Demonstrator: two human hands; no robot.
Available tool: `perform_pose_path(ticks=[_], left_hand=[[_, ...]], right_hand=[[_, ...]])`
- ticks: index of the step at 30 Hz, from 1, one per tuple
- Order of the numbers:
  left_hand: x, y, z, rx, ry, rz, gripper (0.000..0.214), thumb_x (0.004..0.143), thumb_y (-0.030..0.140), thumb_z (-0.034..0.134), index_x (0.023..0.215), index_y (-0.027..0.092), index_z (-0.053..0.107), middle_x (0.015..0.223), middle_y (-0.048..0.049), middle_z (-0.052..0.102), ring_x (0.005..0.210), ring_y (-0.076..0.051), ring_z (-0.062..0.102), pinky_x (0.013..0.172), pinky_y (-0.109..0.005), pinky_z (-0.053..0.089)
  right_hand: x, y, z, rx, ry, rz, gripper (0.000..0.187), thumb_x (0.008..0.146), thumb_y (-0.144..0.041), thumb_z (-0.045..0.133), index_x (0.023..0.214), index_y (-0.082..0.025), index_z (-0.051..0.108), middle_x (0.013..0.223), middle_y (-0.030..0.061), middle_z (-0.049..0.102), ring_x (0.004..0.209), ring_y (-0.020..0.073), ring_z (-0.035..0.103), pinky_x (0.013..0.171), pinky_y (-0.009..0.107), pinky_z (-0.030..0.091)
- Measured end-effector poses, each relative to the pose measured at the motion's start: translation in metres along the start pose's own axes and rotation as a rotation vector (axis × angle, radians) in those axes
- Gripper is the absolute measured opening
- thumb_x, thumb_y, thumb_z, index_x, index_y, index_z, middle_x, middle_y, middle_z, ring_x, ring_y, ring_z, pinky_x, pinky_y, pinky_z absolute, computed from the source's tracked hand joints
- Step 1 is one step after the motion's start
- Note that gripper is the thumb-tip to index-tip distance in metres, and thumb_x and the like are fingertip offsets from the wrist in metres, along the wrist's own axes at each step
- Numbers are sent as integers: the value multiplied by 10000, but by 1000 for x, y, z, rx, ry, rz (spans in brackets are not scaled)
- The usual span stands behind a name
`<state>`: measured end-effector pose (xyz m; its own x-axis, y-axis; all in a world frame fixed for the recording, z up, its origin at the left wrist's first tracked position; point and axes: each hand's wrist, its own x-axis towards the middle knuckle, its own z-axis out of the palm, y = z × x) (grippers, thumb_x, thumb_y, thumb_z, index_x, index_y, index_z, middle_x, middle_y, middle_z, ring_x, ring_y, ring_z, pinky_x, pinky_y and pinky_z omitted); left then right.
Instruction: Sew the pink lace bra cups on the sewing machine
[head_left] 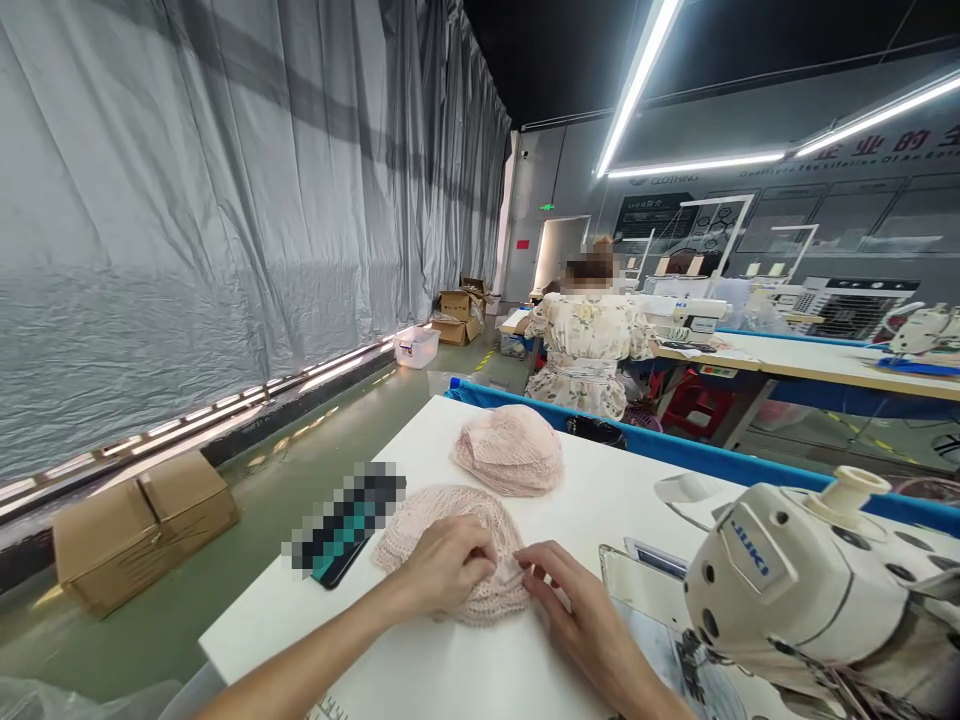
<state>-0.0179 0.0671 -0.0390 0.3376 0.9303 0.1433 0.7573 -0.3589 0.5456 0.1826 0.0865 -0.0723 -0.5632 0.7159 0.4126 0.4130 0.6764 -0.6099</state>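
Observation:
A pale pink knitted hat lies on the white table in front of me. My left hand rests on top of it with fingers curled and thumb against them, pinching the knit. At the hat's right edge, my right hand holds the rim between thumb and fingertips. The exact grip of both hands is partly hidden by the fingers. Just behind lies a second pale pink knitted hat, apart from both hands.
A sewing machine stands close on the right. A phone-like dark object, blurred, lies at the left of the white table. Blue cloth edges the far side. A person sits ahead; a cardboard box is on the floor.

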Motion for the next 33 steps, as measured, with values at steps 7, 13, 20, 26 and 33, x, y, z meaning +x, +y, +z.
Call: perform_pose_path(ticks=[7,13,20,26,33], left_hand=[[-8,6,-1,-34,45,7,190,880,140,471,844,170,655,854,-18,617,852,-156,565,742,-240,411],[-15,8,7,6,28,41,71,782,146,634,838,182,659,874,-21,611,857,-191,558,736,-273,394],[-18,4,18,-13,103,141,165,813,40,517,846,169,614,910,-37,624,885,-186,548,767,-275,396],[-14,1,18,-52,156,92,187,824,21,452,857,167,564,818,-26,615,774,-171,550,705,-269,388],[-16,-1,20,-65,124,132,279,757,-48,420,744,169,595,813,-28,627,815,-172,565,687,-250,389]], right_hand=[[6,4,5,-66,-25,-56,222,941,-182,386,867,-233,590,867,43,584,756,193,567,661,313,463],[3,11,2,-83,-6,-126,193,967,-137,329,911,-224,491,815,19,581,699,161,549,632,279,452],[1,5,-10,-146,-105,-291,197,981,-117,353,1025,-241,499,953,36,625,833,158,580,731,284,454],[3,10,-12,-246,-99,-399,204,984,-133,361,1037,-226,535,967,57,644,757,170,548,670,306,402],[1,17,-9,-328,-36,-417,209,988,-165,395,978,-227,595,955,59,649,723,171,546,645,309,354]])
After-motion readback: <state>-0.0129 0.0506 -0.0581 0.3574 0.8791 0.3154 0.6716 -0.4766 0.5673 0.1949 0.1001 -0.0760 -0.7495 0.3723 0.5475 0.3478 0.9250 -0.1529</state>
